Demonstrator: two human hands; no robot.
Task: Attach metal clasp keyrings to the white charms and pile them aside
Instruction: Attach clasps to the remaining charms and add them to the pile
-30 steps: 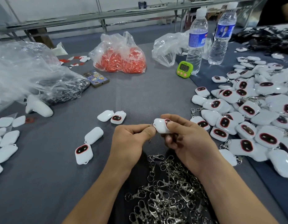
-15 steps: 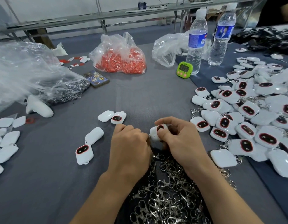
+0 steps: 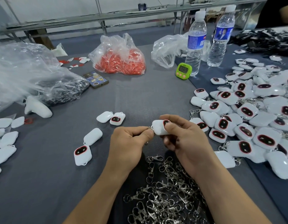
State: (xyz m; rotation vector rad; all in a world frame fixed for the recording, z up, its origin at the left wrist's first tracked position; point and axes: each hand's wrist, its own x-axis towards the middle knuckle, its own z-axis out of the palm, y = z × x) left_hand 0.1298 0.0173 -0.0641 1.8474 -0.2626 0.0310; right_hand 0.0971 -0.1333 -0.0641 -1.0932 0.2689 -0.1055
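Note:
My right hand [image 3: 185,136] grips a white charm [image 3: 159,128] with a dark red-rimmed face, held just above the grey table. My left hand [image 3: 130,143] pinches a metal clasp keyring [image 3: 150,128] at the charm's left end; most of the keyring is hidden by my fingers. A heap of loose metal clasp keyrings [image 3: 165,193] lies on dark cloth right below my wrists. A big pile of white charms with keyrings [image 3: 253,120] spreads over the right side. Several loose charms [image 3: 83,155] lie left of my hands.
Two water bottles [image 3: 195,41] and a green timer [image 3: 183,71] stand at the back right. A bag of orange parts [image 3: 119,59], a phone [image 3: 96,79] and large clear plastic bags [image 3: 26,73] lie at the back and left. More white charms [image 3: 5,143] line the left edge.
Both hands dipped toward the keyring heap half a second ago and have come back up. The charm is again held level, with my left fingers at its left end.

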